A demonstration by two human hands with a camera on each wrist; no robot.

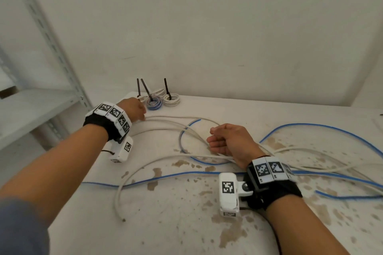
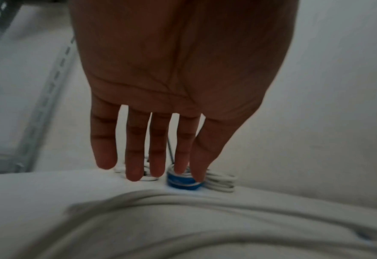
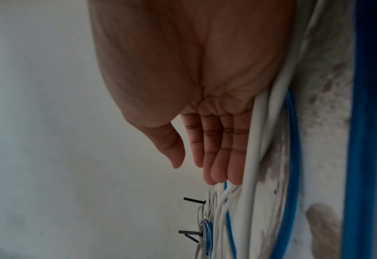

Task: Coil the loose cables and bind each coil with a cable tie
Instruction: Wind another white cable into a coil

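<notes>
Loose white cables (image 1: 165,122) and blue cables (image 1: 145,179) sprawl across the stained white table (image 1: 186,223). My left hand (image 1: 135,109) hovers at the far left over a bend of white cable (image 2: 183,198). Its fingers (image 2: 136,157) are straight and hold nothing. Just beyond them sit tied coils: a blue-and-white coil (image 1: 154,104) (image 2: 183,183) and a white coil (image 1: 171,100) (image 2: 221,182), each with an upright black cable tie (image 1: 166,87). A third coil is mostly hidden by the hand. My right hand (image 1: 220,141) (image 3: 194,166) stands on its edge mid-table beside white cables (image 3: 258,140), gripping nothing.
A grey metal shelf rack (image 1: 41,99) stands left of the table, close to my left forearm. A plain wall (image 1: 207,27) rises right behind the coils. One white cable end (image 1: 123,219) lies near the front. More blue cable (image 1: 310,125) loops off to the right.
</notes>
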